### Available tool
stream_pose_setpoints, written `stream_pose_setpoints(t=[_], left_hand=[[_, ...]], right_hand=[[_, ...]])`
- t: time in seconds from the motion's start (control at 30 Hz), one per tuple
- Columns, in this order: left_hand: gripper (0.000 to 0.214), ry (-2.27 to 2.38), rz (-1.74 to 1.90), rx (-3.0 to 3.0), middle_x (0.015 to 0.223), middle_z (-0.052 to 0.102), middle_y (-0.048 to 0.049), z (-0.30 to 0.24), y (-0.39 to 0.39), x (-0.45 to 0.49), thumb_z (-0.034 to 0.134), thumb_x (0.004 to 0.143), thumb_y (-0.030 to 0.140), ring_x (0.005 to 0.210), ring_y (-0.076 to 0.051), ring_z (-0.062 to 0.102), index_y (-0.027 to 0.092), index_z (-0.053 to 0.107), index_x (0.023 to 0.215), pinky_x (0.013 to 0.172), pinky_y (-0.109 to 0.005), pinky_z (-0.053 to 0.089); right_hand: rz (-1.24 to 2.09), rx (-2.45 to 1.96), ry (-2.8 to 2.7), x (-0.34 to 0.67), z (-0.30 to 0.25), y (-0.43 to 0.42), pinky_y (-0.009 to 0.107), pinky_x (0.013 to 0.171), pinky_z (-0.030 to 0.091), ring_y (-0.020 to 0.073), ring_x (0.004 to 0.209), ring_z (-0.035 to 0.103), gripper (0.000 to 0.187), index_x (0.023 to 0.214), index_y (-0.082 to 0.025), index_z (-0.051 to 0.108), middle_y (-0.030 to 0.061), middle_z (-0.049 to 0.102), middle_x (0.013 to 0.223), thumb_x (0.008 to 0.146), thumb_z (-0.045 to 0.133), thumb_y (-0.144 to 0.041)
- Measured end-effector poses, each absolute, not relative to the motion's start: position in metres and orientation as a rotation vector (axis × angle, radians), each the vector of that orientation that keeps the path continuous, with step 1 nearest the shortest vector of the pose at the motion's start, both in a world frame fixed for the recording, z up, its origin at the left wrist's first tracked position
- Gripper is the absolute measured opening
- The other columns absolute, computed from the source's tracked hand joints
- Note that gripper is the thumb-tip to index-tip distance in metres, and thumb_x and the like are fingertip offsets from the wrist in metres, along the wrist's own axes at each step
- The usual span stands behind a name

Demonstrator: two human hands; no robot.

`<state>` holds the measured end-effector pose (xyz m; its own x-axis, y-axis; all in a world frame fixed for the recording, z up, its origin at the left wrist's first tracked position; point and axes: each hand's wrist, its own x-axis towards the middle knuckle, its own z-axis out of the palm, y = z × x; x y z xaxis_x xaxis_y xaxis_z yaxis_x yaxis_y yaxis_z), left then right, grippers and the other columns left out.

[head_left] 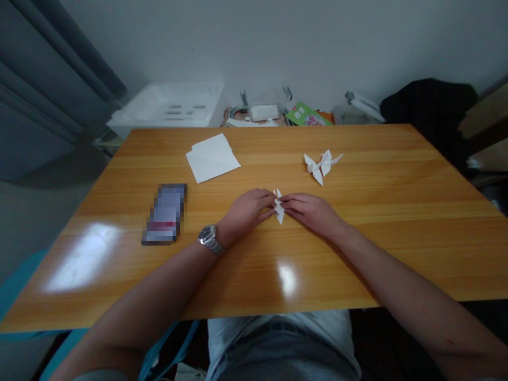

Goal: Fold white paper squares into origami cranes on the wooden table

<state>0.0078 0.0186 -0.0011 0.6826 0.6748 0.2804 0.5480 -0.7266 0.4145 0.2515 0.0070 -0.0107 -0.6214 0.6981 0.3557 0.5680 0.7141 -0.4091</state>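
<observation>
The left hand (246, 211) and right hand (311, 211) pinch a little paper crane (279, 206).

Both grips are narrow, with the fingertips holding the crane from two sides, likely to keep the small paper steady. It sits near the middle of the wooden surface (397, 174). Another paper crane (319, 166) lies just past the hands, probably put there out of the way. Some white paper sheets (212, 157) and a blurred flat thing (164, 214) lie off to the left.

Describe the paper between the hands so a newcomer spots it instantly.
On the wooden table, find the left hand and right hand. The white folded paper is pinched between them; unlike the origami crane and flat sheets beyond, it is held.
</observation>
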Motion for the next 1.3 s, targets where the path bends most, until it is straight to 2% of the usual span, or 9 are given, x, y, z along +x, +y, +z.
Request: stream_pose_setpoints(t=[0.17, 0.33, 0.63, 0.8, 1.1, 1.3], left_hand=[[0.027, 0.835, 0.555, 2.658, 0.133, 0.068, -0.0076, 0.006, 0.019, 0.000, 0.054, 0.103, 0.034, 0.119, -0.023, 0.065, 0.022, 0.071, 0.120, 0.105, -0.037, 0.050], [0.030, 0.773, 0.493, 2.782, 0.134, 0.067, -0.0107, 0.010, 0.021, -0.005, 0.053, 0.103, 0.032, 0.123, -0.025, 0.063, 0.018, 0.070, 0.123, 0.109, -0.041, 0.049], [0.040, 0.859, 0.437, 2.803, 0.137, 0.065, -0.0131, 0.008, 0.014, -0.003, 0.051, 0.103, 0.034, 0.121, -0.026, 0.064, 0.015, 0.062, 0.136, 0.107, -0.041, 0.051], [0.043, 0.933, 0.315, 2.884, 0.142, 0.062, -0.0118, 0.012, 0.008, -0.001, 0.048, 0.104, 0.036, 0.125, -0.028, 0.062, 0.017, 0.059, 0.141, 0.106, -0.043, 0.049], [0.040, 1.020, 0.326, 3.007, 0.141, 0.063, -0.0108, 0.009, 0.000, 0.006, 0.050, 0.104, 0.030, 0.122, -0.025, 0.063, 0.017, 0.058, 0.140, 0.104, -0.040, 0.048], [0.042, 1.030, 0.322, 3.049, 0.140, 0.064, -0.0130, 0.011, -0.003, 0.007, 0.052, 0.103, 0.033, 0.129, -0.027, 0.058, 0.013, 0.060, 0.138, 0.109, -0.042, 0.044]], right_hand=[[0.273, -1.004, -2.440, 0.252, -0.011, 0.006, 0.043, 0.093, 0.061, 0.0262, 0.109, 0.074, 0.021, 0.109, -0.024, 0.077, 0.0083, 0.076, 0.123, 0.100, 0.058, -0.022], [0.224, -0.912, -2.514, 0.256, -0.011, 0.007, 0.041, 0.100, 0.060, 0.0252, 0.115, 0.072, 0.025, 0.116, -0.019, 0.076, 0.0108, 0.073, 0.129, 0.100, 0.057, -0.020], [0.216, -0.901, -2.564, 0.257, -0.006, 0.006, 0.040, 0.104, 0.058, 0.0249, 0.120, 0.070, 0.030, 0.123, -0.021, 0.075, 0.0101, 0.070, 0.135, 0.100, 0.056, -0.020], [0.262, -0.896, -2.541, 0.256, -0.006, 0.006, 0.044, 0.105, 0.057, 0.0259, 0.121, 0.069, 0.033, 0.128, -0.022, 0.072, 0.0102, 0.069, 0.136, 0.100, 0.055, -0.020], [0.243, -0.921, -2.536, 0.254, -0.004, 0.001, 0.046, 0.106, 0.055, 0.0272, 0.124, 0.066, 0.034, 0.131, -0.021, 0.070, 0.0122, 0.068, 0.137, 0.101, 0.054, -0.024], [0.248, -0.960, -2.545, 0.253, 0.001, -0.002, 0.045, 0.104, 0.056, 0.0271, 0.124, 0.065, 0.035, 0.132, -0.021, 0.069, 0.0120, 0.066, 0.139, 0.102, 0.052, -0.024]])
